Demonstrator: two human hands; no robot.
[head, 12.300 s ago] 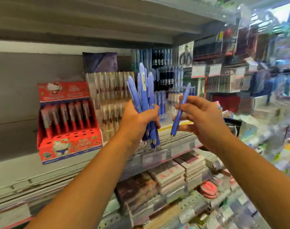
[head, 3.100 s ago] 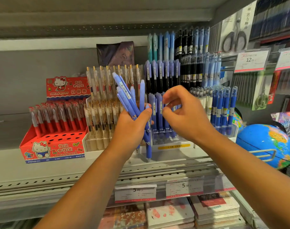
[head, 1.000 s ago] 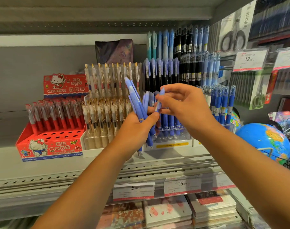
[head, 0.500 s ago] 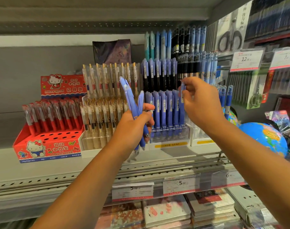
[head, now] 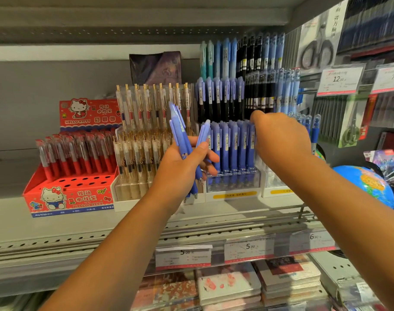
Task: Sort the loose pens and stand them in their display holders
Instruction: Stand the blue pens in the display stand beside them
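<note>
Left hand (head: pixel 182 169) is clutching splayed pens (head: pixel 179 131); right hand (head: pixel 281 138) is touching the holder (head: pixel 233 187) row's end, grip hidden. 1 loosely held pen risks slipping.

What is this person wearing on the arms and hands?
Nothing shows. The left hand and right hand are bare, without gloves or visible rings. The left forearm and right forearm are bare to the frame's edge: no sleeve, watch or bracelet.

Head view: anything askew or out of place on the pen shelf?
Only the loose blue pens gripped in the left hand, splayed at crossing angles. The shelved blue row stands upright, with the right hand at its right end.
</note>
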